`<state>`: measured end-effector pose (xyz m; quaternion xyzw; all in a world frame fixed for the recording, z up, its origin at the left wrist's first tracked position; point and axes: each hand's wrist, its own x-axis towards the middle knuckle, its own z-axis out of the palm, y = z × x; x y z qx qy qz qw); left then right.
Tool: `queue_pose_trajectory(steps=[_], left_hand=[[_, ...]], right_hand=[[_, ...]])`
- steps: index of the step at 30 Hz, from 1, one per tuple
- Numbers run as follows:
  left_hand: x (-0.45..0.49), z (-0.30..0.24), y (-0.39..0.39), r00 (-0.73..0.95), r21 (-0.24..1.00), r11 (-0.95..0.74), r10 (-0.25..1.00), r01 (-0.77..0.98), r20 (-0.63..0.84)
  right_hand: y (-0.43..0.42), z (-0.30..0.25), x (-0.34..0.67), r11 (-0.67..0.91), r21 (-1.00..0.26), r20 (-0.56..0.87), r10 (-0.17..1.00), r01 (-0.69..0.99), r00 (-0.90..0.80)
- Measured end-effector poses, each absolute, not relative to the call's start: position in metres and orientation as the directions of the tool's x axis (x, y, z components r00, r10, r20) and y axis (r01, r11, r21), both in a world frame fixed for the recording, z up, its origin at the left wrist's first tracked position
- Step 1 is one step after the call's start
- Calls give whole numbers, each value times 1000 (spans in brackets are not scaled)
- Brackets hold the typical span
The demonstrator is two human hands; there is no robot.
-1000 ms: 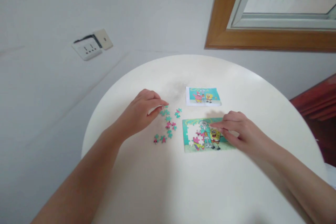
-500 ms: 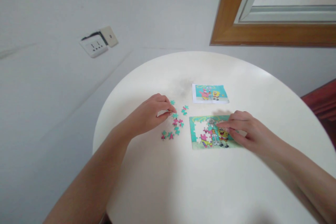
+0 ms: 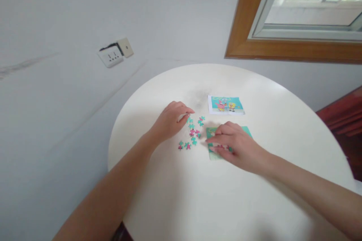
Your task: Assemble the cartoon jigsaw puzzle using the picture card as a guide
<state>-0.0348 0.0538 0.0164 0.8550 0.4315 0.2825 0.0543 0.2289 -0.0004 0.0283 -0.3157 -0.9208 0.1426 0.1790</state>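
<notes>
Pale round bench (image 3: 198, 190) against a pale wall, small jigsaw pieces (image 3: 192, 132) in teal and pink lying loose on it, left of a flat, rectangular, partly built jigsaw puzzle (image 3: 246, 130). Loose pieces in a loose, uneven curve: a pair at the near end, pink-and-teal ones mid-run, teal at the far end, a small group off to the right. Bare left hand (image 3: 172, 122) over the far end of the curve, palm down; thumb and index fingers nearly meeting beside teal pieces. Cannot tell whether a piece is pinched there. Bare right hand (image 3: 240, 145) reaches across the puzzle and hides much of it; its fingers point left, over the puzzle's left side, tips slightly parted, nothing visible gripped between them. Teal corners and a pale green lower edge of the puzzle show around that hand, with bits of pink under the fingers. Beyond the puzzle, well apart from both hands, a white-bordered printed picture card (image 3: 227, 105) lies flat: pink starfish figure, yellow square figure, teal ground. On the wall, a white socket plate (image 3: 111, 57) beside a beige square plate (image 3: 125, 47). Upper right, a brown wooden window frame (image 3: 236, 43); far right, dark red folded cloth (image 3: 345, 116).
</notes>
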Motion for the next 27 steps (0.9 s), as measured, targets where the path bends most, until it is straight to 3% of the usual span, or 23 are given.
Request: queue_pose_trajectory(steps=[5, 12, 19, 27], left_hand=[[-39, 15, 57, 379, 345, -595, 765, 726, 520], [-34, 14, 57, 397, 367, -619, 755, 694, 522], [-32, 20, 53, 392, 379, -607, 768, 698, 507], [-32, 20, 53, 409, 381, -616, 766, 690, 496]], right_hand=[[-5, 32, 161, 747, -272, 170, 657, 606, -734], [-4, 23, 133, 684, -176, 119, 728, 708, -675], [0, 24, 132, 661, -256, 43, 737, 705, -675], [15, 15, 134, 598, -461, 5, 740, 655, -672]])
